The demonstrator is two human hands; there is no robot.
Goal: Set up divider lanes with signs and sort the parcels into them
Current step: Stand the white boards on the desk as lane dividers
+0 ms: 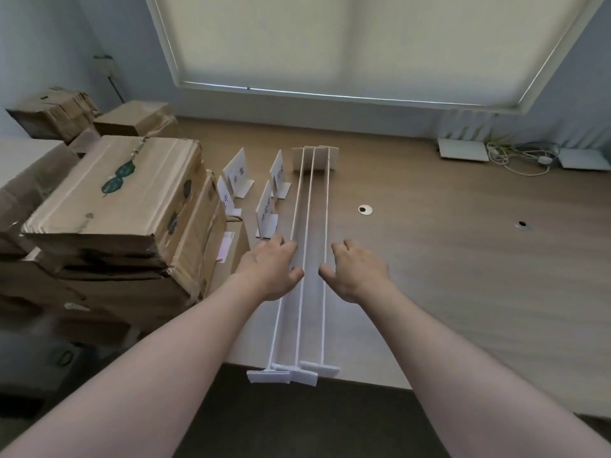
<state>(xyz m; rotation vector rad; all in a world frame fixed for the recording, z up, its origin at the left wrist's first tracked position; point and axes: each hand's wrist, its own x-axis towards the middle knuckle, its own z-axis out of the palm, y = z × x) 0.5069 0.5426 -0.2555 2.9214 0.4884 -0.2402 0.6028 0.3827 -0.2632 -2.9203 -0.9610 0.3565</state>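
Now both hands flank the bunched dividers, lanes not yet spread.

Seen from the head camera, three long white thin divider strips point(309, 259) stand on edge close together on the brown wooden table point(446, 259), their long axis running from the near edge, where their white feet overhang, straight away towards the far edge. The left hand point(272, 267) is at the leftmost strip, fingers loosely curled and touching it; whether it actually grips is unclear. The right hand point(355, 271) sits just beside the rightmost strip, fingers relaxed, holding nothing. Both arms reach forward, palms down, about equally near. Four small white folded card signs point(261, 190) stand just left of the strips, and the brown cardboard parcels point(112, 206) are stacked at the table's left edge, unsorted.
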